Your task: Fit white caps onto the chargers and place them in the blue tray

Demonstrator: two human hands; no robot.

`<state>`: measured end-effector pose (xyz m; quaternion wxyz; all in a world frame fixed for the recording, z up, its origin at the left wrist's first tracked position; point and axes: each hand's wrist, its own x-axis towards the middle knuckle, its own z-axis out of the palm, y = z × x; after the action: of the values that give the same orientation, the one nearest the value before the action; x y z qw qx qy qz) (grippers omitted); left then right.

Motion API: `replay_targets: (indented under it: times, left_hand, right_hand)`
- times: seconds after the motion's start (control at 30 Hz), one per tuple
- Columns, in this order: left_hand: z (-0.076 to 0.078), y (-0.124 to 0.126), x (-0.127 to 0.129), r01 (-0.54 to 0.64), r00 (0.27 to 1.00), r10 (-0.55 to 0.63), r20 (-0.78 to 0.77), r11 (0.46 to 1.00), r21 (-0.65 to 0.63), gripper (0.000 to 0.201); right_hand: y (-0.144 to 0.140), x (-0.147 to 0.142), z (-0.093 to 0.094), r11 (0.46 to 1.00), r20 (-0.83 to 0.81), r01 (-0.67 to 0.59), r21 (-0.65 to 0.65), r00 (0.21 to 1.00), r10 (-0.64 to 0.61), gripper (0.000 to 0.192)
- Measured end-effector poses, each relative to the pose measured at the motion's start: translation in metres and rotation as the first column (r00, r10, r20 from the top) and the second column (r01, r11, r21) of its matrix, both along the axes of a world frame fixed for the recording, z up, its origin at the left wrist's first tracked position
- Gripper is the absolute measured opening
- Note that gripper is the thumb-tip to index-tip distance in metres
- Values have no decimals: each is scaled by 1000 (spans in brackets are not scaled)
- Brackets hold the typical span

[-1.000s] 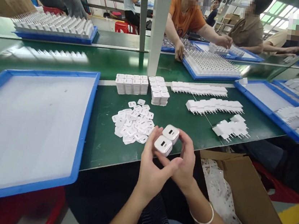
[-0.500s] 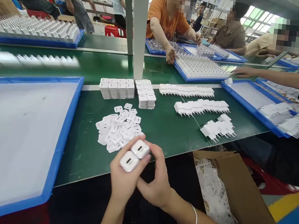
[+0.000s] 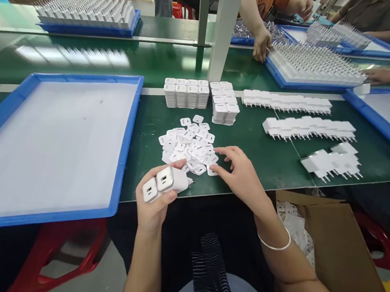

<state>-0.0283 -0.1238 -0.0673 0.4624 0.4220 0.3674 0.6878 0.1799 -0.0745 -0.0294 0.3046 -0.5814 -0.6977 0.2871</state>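
Chargers in one hand, stickers under the other.
Left hand (image 3: 154,202) grips two white chargers (image 3: 162,183) side by side above the table edge; right hand (image 3: 243,175), fingers spread, touches the loose label pile (image 3: 189,146) on the green table (image 3: 251,148).

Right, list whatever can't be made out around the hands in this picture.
- Head view: prongs of the two white plastic chargers, mostly covered by the left hand.
- Printing on the small white flat labels: too small.
- Whether the right hand touches them: unclear.
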Motion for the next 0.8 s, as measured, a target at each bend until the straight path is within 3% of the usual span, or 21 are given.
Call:
replay_targets:
  times: [0.13,0.3,0.4,0.6,0.8]
  left_hand:
    - [-3,0,-5,-12,1000,12,0,1000,-11,47]
    - [-6,0,-7,28,999,-29,44,999,27,45]
    - [-5,-2,-5,41,999,-42,29,999,27,45]
    - [-4,-4,-3,24,1000,-24,7,1000,19,42]
    - [-5,-3,-3,64,998,-64,5,997,35,43]
  right_hand:
    - [25,-11,10,1000,46,-9,2,999,9,26]
    - [38,-31,8,998,153,38,-41,988,-31,24]
    - [35,-36,4,998,106,54,-14,993,-52,14]
    - [30,-35,2,1000,16,18,-7,1000,-18,12]
    - [28,-21,11,1000,-253,2,-21,967,-7,11]
